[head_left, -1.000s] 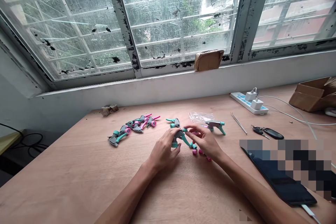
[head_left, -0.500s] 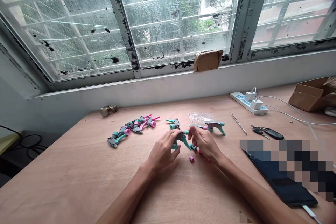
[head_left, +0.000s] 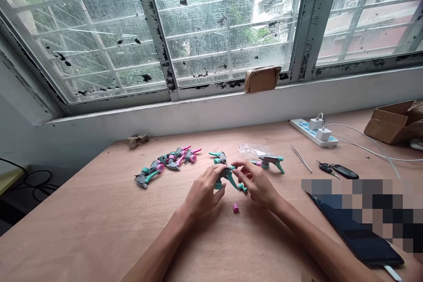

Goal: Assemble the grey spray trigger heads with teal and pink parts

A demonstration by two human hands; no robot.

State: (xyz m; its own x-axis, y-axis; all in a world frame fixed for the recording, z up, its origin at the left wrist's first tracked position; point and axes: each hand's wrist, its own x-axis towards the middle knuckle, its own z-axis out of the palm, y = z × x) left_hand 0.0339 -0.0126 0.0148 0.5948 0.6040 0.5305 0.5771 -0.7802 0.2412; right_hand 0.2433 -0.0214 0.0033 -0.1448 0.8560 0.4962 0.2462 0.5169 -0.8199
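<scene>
My left hand [head_left: 205, 187] grips a grey and teal trigger sprayer head [head_left: 227, 173] just above the table, its teal trigger [head_left: 233, 181] slanting down to the right. At the front of that head, the fingertips of my right hand [head_left: 259, 183] pinch a small teal nozzle [head_left: 232, 168]. Below my right hand lie small teal pieces [head_left: 243, 188], partly covered by it. A loose pink nozzle cap [head_left: 235, 207] rests nearer to me. Behind my hands are another teal and grey sprayer head [head_left: 220, 157] and, to the right, one more [head_left: 271, 162].
Several sprayer heads in grey, teal and pink [head_left: 172, 161] lie in a heap at the left. A clear plastic bag [head_left: 254, 150], tweezers [head_left: 301, 158], keys [head_left: 327, 168], a power strip [head_left: 313, 132], a phone [head_left: 357, 229] and a cardboard box [head_left: 386, 123] are on the table.
My right fingers have shifted from above the nozzle to its side, with the hand flatter. The loose pink cap has moved a little left and toward me. My left hand keeps its grip.
</scene>
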